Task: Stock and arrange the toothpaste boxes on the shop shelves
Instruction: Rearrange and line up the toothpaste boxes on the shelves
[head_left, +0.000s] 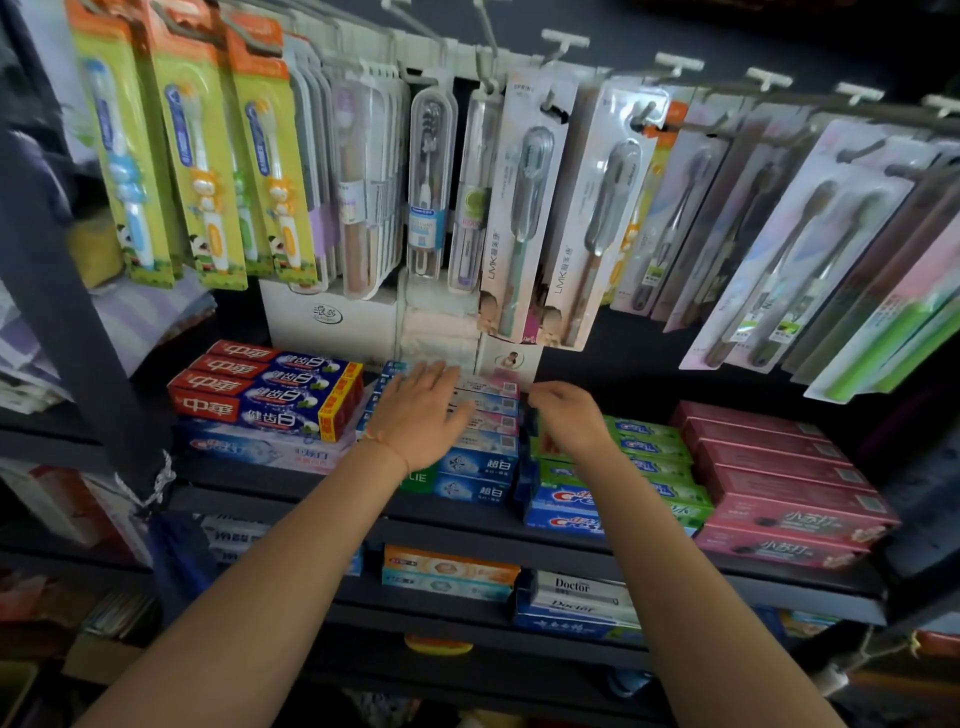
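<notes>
Toothpaste boxes fill a dark shelf (322, 488). My left hand (418, 410) lies flat, fingers spread, on top of a middle stack of blue and pink boxes (485, 441). My right hand (569, 418) hovers beside that stack with fingers curled down over the green boxes (649, 441); I cannot tell if it grips one. Red and blue boxes (270, 389) are stacked at the left. Blue Crest boxes (563, 512) sit at the front under the green ones. Pink boxes (779, 478) line the right.
Packaged toothbrushes (519, 208) hang on hooks just above the shelf, close over my hands. A lower shelf holds orange boxes (449, 571) and white Doctor boxes (576, 597). A dark upright post (67, 291) runs down the left side.
</notes>
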